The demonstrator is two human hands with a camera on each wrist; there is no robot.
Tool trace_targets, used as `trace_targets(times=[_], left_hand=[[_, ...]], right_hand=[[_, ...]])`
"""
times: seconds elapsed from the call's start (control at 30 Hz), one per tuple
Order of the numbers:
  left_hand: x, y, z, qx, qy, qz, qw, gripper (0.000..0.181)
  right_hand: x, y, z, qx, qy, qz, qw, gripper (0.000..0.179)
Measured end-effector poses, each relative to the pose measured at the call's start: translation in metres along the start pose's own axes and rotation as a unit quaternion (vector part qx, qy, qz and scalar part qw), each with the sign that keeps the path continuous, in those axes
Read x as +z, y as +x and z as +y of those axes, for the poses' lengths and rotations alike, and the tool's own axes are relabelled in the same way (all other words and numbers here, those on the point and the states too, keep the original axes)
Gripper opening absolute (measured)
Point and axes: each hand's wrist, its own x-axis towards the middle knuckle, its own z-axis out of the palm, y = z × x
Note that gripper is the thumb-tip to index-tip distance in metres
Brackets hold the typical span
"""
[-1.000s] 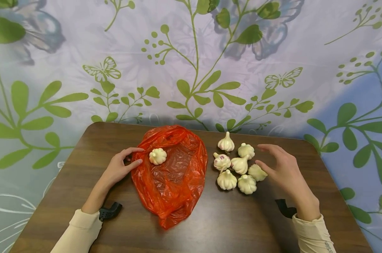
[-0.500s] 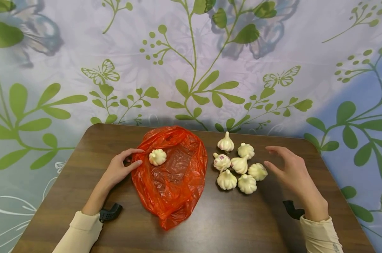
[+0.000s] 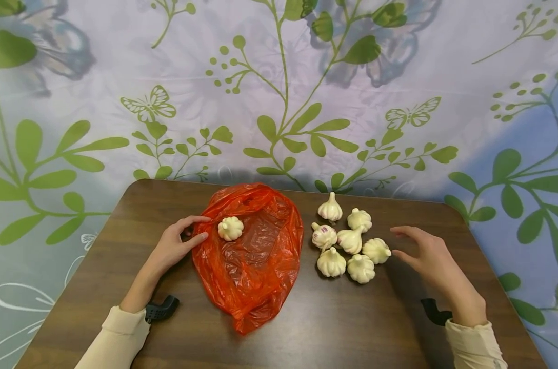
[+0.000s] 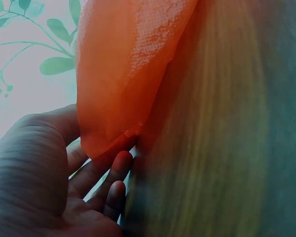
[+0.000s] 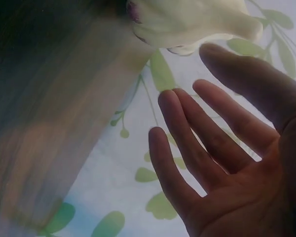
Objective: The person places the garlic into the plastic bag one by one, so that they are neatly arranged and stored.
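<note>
A red plastic bag (image 3: 265,287) lies spread on the table, with one garlic bulb (image 3: 230,228) on its left part. At the bag's left edge, my left hand (image 3: 173,246) holds the thin film between thumb and fingers. In the left wrist view the film (image 4: 123,74) hangs in front of some fingers and hides part of them. My right hand (image 3: 433,256) hovers just right of a group of several garlic bulbs (image 3: 350,241), fingers spread and nothing in it. The closest bulb (image 3: 376,250) is near its thumb. In the right wrist view, a bulb (image 5: 192,22) shows beyond the thumb.
The brown wooden table (image 3: 348,328) has rounded back corners. A patterned cloth (image 3: 306,92) with leaves and butterflies hangs behind it. Black devices (image 3: 162,309) are worn at both wrists.
My right hand has drawn back to the right, away from the garlic group, and a little toward me. The left hand and the bag have stayed in place.
</note>
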Motion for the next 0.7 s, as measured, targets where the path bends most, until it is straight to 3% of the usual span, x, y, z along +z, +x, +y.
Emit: trace_targets(times=[0.27,0.7], left_hand=[[-0.001,-0.001,-0.001,0.004,-0.004,0.005,1.0000,0.037],[0.000,0.000,0.000,0.002,-0.007,0.004,1.0000,0.036]], right_hand=[[0.000,0.004,-0.003,0.040,0.051,-0.100,0.9929,0.070],[0.022,0.005,-0.004,0.036,0.069,-0.117,0.9901,0.065]])
